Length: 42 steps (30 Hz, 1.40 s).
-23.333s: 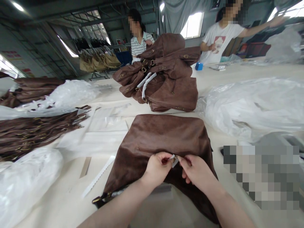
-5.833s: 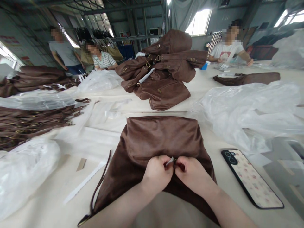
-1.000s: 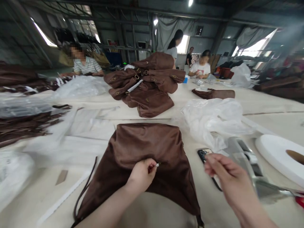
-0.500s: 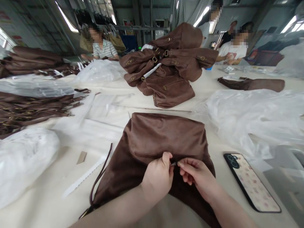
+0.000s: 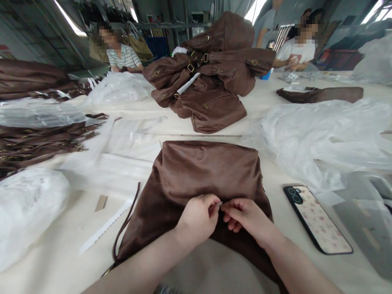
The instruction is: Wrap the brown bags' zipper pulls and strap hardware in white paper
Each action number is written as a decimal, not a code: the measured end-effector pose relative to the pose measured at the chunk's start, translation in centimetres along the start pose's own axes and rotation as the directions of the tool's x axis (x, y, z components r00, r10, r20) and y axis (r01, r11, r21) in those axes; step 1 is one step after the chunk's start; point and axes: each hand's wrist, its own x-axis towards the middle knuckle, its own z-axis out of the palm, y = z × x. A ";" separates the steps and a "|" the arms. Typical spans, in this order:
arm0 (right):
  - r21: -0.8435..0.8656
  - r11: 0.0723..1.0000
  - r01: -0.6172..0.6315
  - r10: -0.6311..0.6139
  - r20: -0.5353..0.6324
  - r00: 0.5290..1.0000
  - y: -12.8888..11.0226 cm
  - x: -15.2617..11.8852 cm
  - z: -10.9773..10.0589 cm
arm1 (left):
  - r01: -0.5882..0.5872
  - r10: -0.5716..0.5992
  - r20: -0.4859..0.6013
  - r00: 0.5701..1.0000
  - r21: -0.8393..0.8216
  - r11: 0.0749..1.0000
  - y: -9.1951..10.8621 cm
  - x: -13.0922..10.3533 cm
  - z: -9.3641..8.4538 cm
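Note:
A brown suede-like bag [image 5: 208, 171] lies flat on the pale table [image 5: 67, 253] in front of me. My left hand [image 5: 197, 218] and my right hand [image 5: 245, 216] meet at the zipper on the bag's face. Both pinch a small white strip [image 5: 219, 203] at the zipper pull; the pull itself is mostly hidden by my fingers. A thin brown strap [image 5: 125, 224] trails from the bag's left side.
A pile of the same brown bags [image 5: 211, 81] sits behind. A phone [image 5: 317, 218] lies at right beside clear plastic sheeting [image 5: 324, 134]. Brown straps [image 5: 36, 143] and white bags [image 5: 27, 212] lie at left. People work at the far side.
A second ago my right hand was off to the right above the phone. It has come back to the zipper and pinches the white strip together with my left hand.

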 end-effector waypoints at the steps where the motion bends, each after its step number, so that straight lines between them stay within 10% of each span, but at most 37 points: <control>1: -0.014 1.000 -0.005 0.005 0.010 1.000 0.0 -0.1 0.0 | 0.046 -0.042 0.037 0.998 -0.097 0.994 -0.1 0.2 -0.1; 6: -0.069 0.998 0.004 0.000 0.054 0.999 0.3 -0.2 0.0 | 0.338 -0.227 0.267 0.936 -0.512 0.790 -0.1 0.5 -0.1; 10: -0.074 0.995 0.073 -0.070 0.039 0.997 0.5 -0.1 0.2 | 0.353 -0.259 0.241 0.935 -0.568 0.744 0.7 0.0 0.2; 18: -0.206 0.971 0.124 -0.151 -0.119 0.981 0.2 0.0 0.3 | 0.190 -0.177 0.072 0.982 -0.457 0.869 1.8 -0.9 0.3; 25: 0.545 0.837 0.054 -0.050 -0.022 0.999 -0.4 -0.8 0.8 | -0.018 -0.009 -0.120 0.993 -0.224 0.974 2.0 -1.3 0.6; 33: 0.767 0.631 -0.116 0.077 0.087 0.993 0.0 -1.0 1.1 | 0.048 -0.074 -0.162 0.984 -0.158 0.986 1.6 -1.0 0.5; 42: 0.638 0.768 -0.055 0.029 0.052 0.998 0.1 -0.9 1.3 | -0.078 0.095 -0.183 0.979 0.099 0.992 1.8 -0.9 -0.5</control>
